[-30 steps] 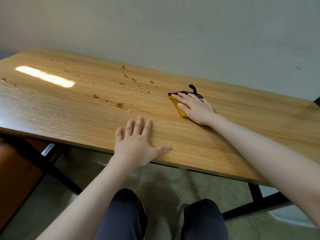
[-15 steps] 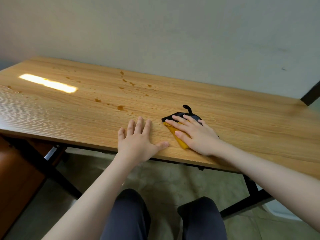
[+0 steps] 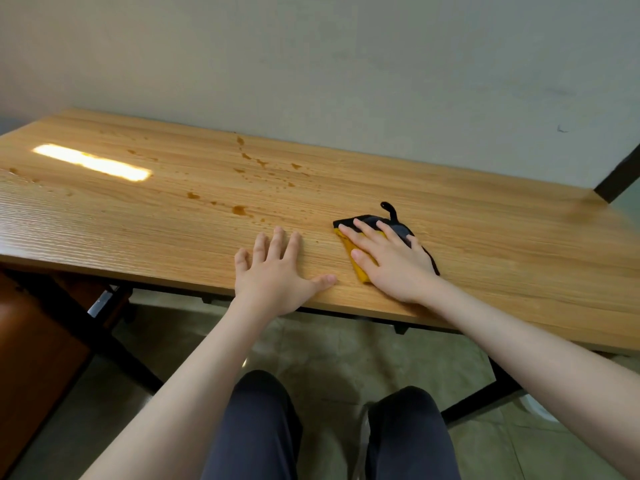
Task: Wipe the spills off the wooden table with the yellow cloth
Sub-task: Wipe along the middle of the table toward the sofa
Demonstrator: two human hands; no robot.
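Note:
A yellow cloth (image 3: 360, 270) with a black backing and a black loop lies on the wooden table (image 3: 485, 244) near its front edge. My right hand (image 3: 389, 261) presses flat on the cloth, fingers spread, covering most of it. My left hand (image 3: 277, 271) rests flat and open on the bare wood just left of the cloth, at the table's front edge. Brown spills (image 3: 239, 210) dot the table beyond my left hand, with more drops (image 3: 258, 163) toward the back and a few at the far left.
A grey wall runs behind the table. A bright light reflection (image 3: 93, 162) lies on the left of the tabletop. Black table legs (image 3: 114, 344) and a brown cabinet (image 3: 31, 358) stand below left. My knees (image 3: 263, 427) are under the front edge.
My right hand has dragged the cloth from the table's middle toward the front edge, closer to me. My left hand has stayed in place on the wood.

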